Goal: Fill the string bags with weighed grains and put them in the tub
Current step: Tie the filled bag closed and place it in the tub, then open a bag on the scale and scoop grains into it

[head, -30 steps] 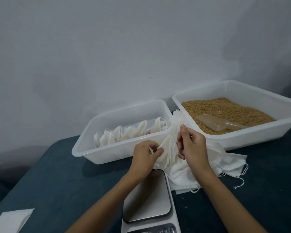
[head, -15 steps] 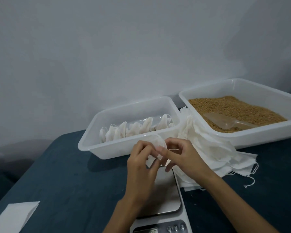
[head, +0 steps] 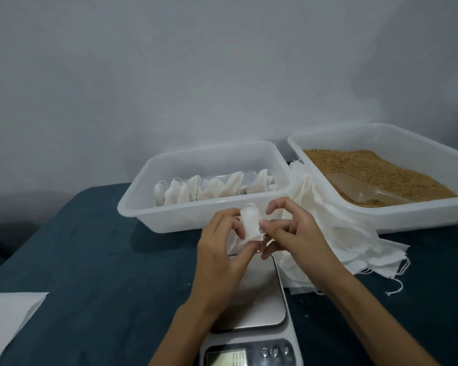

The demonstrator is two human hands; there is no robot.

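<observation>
A small white string bag (head: 250, 225) is held between both hands above the far end of the kitchen scale (head: 259, 310). My left hand (head: 222, 249) grips its left side and my right hand (head: 288, 231) pinches its right edge with thumb and fingers. Behind them a white tub (head: 138, 210) holds several filled white bags (head: 212, 190) in a row. To the right, a second tub (head: 418, 220) holds brown grains (head: 376, 170) with a clear plastic scoop (head: 354, 187) lying in them. A pile of empty string bags (head: 354, 239) lies between the tubs and the scale.
All of this sits on a dark teal surface (head: 103, 273) against a grey wall. A white sheet of paper (head: 8, 315) lies at the near left edge. The scale's display (head: 226, 356) is at the bottom of the view.
Both hands have taken one bag off the pile and brought it over the scale, turning it between the fingers. The view has shifted so the tubs sit further right.
</observation>
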